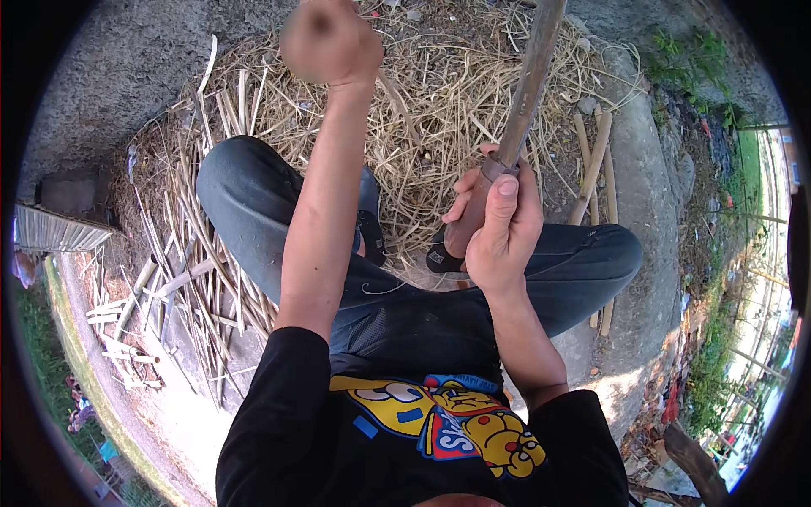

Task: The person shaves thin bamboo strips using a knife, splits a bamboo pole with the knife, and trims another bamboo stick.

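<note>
My right hand (507,228) is wrapped round the brown wooden handle of a machete (530,84), thumb laid along the handle. Its long, dull grey-brown blade points up and away, and the tip runs out past the top edge. My left arm stretches far forward, and my left hand (334,42) is closed like a fist at the top of the view. Part of that hand is blurred, so what it grips, if anything, is hidden. Below it lies a heap of pale shavings and thin strips (431,110) on the ground, between and beyond my bent knees.
Split sticks (190,275) lie in a loose pile by my left knee. A few longer pale sticks (594,165) rest beyond my right knee on a grey stone slab (638,160). A rough grey wall (127,76) stands at the far left. Green plants (697,68) grow at the right.
</note>
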A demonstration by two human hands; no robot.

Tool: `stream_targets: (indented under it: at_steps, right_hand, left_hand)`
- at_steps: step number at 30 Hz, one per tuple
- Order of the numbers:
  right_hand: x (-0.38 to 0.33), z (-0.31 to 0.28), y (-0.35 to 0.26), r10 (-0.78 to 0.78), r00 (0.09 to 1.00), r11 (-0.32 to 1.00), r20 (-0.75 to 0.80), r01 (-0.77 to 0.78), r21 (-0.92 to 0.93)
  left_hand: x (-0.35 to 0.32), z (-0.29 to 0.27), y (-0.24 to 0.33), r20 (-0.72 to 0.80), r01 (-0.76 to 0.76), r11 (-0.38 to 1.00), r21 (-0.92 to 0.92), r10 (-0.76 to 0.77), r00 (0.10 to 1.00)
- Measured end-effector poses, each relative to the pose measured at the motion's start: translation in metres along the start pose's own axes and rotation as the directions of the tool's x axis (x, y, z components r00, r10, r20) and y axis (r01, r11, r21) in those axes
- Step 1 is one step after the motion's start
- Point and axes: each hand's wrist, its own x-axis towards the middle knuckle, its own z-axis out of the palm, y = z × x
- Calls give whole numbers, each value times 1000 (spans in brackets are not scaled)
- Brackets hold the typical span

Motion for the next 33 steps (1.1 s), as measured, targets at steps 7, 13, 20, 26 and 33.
stream_targets:
  at_steps: [7, 13, 20, 26, 33]
  right_hand:
    - [1, 2, 31, 137, 986, 969, 97, -113, -221]
    - [-32, -30, 181, 380, 925, 659, -2, -272, -701]
    - [32, -13, 28, 305, 952, 945, -13, -304, -122]
    - [17, 8, 36, -1, 1000, 997, -7, 1, -76]
    - [-38, -31, 235, 366, 930, 723, 22, -269, -636]
  left_hand:
    - [-8, -3, -27, 87, 128, 985, -116, -118, 989]
    - [-6, -1, -27, 34, 117, 972, -205, -112, 993]
    - [-4, 4, -16, 31, 92, 964, -251, -87, 996]
    - [2, 0, -21, 73, 100, 930, -354, -79, 994]
    - [-7, -6, -3, 67, 48, 998, -48, -45, 997]
